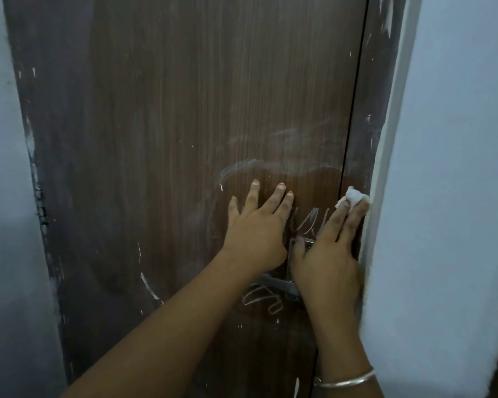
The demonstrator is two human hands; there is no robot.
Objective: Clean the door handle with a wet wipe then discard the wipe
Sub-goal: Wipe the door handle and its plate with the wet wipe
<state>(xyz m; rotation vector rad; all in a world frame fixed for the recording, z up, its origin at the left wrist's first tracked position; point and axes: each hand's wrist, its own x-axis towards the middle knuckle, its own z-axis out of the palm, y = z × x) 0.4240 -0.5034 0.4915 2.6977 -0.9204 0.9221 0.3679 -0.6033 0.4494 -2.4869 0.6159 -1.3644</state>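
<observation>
A dark brown wood-grain door (184, 124) fills most of the frame, set between pale blue-grey walls (457, 139) at the left and right edges. White paint flecks and smears are scattered over the door and its frame (368, 96), heaviest along the left edge and at the upper right. Chalk-like scribbles (308, 222) are seen right of centre, between the two hands, and more loops (262, 301) lie lower down, below the handle; no letters or words can be read in either. A faint curved smear arcs above the fingers at centre.

The left hand (256, 231) is pressed flat against the door at centre, fingers spread and open, with nothing held. The right hand (328, 254) is laid over the door's right edge, fingers extended upward, and a crumpled white wipe (352, 196) is pinned under its fingertips against the frame, close beside the wall's edge. The wipe is thus seen at centre right, above the handle rather than on it.

The metal handle (276, 282) is largely covered by the right hand; a grey lever shows below the left wrist, and a corner of its plate (306, 243) shows between thumb and forefinger. A thin silver bangle (345, 380) is worn on the right wrist, at the lower right.
</observation>
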